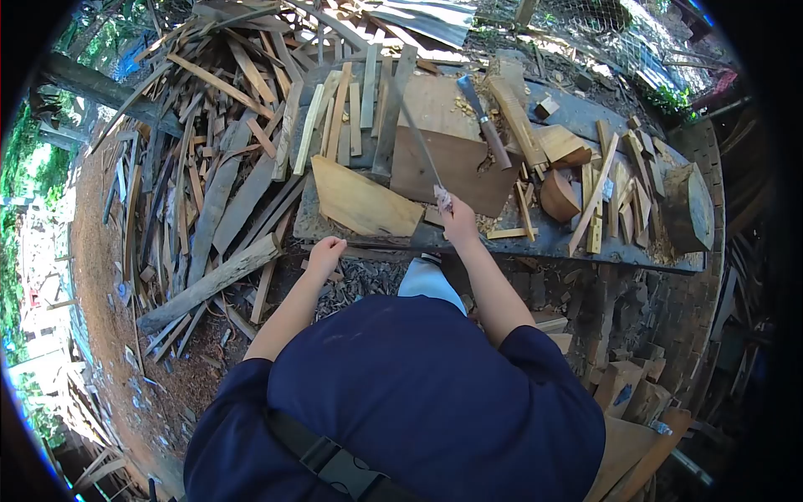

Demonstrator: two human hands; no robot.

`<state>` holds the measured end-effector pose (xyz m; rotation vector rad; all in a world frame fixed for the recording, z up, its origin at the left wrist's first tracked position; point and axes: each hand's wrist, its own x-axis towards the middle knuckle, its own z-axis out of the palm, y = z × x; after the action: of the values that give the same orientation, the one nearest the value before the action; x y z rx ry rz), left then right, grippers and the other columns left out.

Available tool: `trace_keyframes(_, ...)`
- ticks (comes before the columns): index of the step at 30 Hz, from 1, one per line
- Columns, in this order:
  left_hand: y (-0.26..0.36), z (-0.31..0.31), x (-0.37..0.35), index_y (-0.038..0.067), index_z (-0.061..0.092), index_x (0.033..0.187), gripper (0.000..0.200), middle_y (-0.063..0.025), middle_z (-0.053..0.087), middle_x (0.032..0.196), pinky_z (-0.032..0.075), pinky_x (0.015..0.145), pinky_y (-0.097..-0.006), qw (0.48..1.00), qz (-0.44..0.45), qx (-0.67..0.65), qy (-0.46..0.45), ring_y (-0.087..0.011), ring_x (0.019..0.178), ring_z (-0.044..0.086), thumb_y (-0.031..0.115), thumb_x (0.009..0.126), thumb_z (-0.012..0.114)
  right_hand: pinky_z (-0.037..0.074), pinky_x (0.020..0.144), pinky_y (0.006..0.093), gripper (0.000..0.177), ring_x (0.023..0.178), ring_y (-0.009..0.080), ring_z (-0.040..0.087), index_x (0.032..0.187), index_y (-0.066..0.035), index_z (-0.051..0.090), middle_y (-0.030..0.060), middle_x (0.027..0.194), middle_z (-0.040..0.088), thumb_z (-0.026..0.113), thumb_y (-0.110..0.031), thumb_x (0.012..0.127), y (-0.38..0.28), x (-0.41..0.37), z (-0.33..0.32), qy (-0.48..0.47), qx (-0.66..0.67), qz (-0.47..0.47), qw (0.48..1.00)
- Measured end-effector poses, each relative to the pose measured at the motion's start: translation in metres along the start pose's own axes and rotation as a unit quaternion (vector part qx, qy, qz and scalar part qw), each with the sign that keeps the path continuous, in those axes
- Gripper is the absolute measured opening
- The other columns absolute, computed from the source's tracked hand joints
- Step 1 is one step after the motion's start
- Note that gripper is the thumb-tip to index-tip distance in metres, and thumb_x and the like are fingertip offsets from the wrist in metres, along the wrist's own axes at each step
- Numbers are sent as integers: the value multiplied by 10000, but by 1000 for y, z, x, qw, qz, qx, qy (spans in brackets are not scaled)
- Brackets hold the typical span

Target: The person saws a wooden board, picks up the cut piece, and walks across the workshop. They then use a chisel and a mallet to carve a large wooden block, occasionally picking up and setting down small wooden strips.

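My right hand [459, 221] is closed around the pale, wrapped-looking handle of a long thin metal blade [423, 147], which points up and away over the workbench. Beneath the blade lies a broad brown board [443, 171]. My left hand [328, 251] is curled into a loose fist by the bench's front edge, with nothing visible in it. Just beyond that hand rests a yellowish slanted wood slab [364, 199]. Farther back on the bench, a chisel-like tool with a blue blade and brown wooden handle [495, 142] lies among wood shavings.
Offcuts and sticks [606, 192] cover the bench's right side, with a round wood block [560, 197] and a thick stump [687, 207]. A large heap of scrap wood [226, 125] stands left. A rough log [209, 284] lies low in front of it.
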<state>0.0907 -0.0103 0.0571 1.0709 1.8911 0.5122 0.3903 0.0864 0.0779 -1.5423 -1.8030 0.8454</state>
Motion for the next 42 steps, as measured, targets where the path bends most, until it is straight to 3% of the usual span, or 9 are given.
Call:
trace_keyframes(6, 126, 72, 48, 12, 567, 880, 215, -117, 576, 753, 440, 670, -329, 983, 161, 37, -75, -225, 726, 560, 201, 780, 579, 432, 631, 349, 258, 705, 279, 587, 984, 2, 541, 158, 742, 593, 493, -219, 859, 37, 63, -96, 1, -12, 65, 998)
trace_keyframes(10, 218, 88, 116, 2, 534, 1011, 346, -128, 520, 889, 443, 709, -333, 924, 356, 141, -12, -241, 767, 534, 177, 728, 628, 430, 660, 378, 247, 766, 337, 576, 1006, -20, 539, 177, 801, 597, 494, -207, 851, 71, 69, -129, 15, -26, 100, 995)
trace_keyframes(15, 294, 118, 197, 32, 512, 1079, 425, -155, 506, 1070, 406, 873, -360, 880, 411, 229, 59, -307, 1016, 486, 264, 742, 626, 434, 669, 385, 257, 796, 329, 583, 1022, -41, 546, 170, 819, 605, 520, -218, 838, 64, 90, -149, 36, -14, 124, 992)
trace_keyframes(25, 313, 149, 212, 81, 600, 915, 185, -109, 582, 949, 439, 788, -358, 890, 393, 230, 25, -287, 884, 537, 191, 768, 577, 437, 645, 408, 244, 791, 326, 592, 974, -48, 498, 185, 812, 605, 498, -254, 843, 62, 110, -147, -73, 12, 257, 963)
trace_keyframes(28, 308, 138, 207, 50, 590, 847, 130, -122, 595, 827, 453, 743, -364, 887, 409, 212, 46, -293, 810, 558, 148, 764, 569, 452, 625, 408, 270, 785, 330, 592, 999, -50, 482, 185, 810, 603, 483, -273, 846, 66, 107, -144, -58, -91, 215, 971)
trace_keyframes(33, 295, 121, 208, 14, 579, 850, 147, -84, 598, 795, 475, 655, -299, 977, 166, -118, -56, -156, 696, 575, 139, 778, 607, 472, 655, 427, 361, 794, 354, 581, 1096, -54, 439, 187, 902, 569, 500, -295, 835, 44, 99, -152, -39, -231, 173, 957)
trace_keyframes(37, 280, 115, 211, 13, 588, 838, 179, -75, 606, 746, 466, 636, -283, 971, 148, -176, -66, -167, 683, 584, 158, 752, 650, 476, 680, 395, 397, 819, 319, 551, 1134, -32, 435, 147, 943, 523, 530, -254, 819, 37, 102, -144, 13, -247, -13, 969)
trace_keyframes(39, 269, 113, 209, -2, 608, 827, 164, -57, 612, 754, 465, 575, -238, 949, 298, 33, 98, -108, 650, 576, 134, 749, 658, 474, 691, 391, 405, 825, 319, 544, 1134, -33, 438, 145, 934, 526, 551, -237, 804, 28, 114, -128, 7, -275, -37, 961)
trace_keyframes(42, 260, 111, 201, 1, 629, 819, 140, -56, 619, 747, 461, 550, -220, 975, 152, -142, 74, -101, 614, 572, 115, 743, 659, 473, 705, 386, 424, 846, 317, 538, 1132, -22, 442, 149, 920, 536, 581, -213, 779, 31, 141, -96, -21, -350, -26, 936)
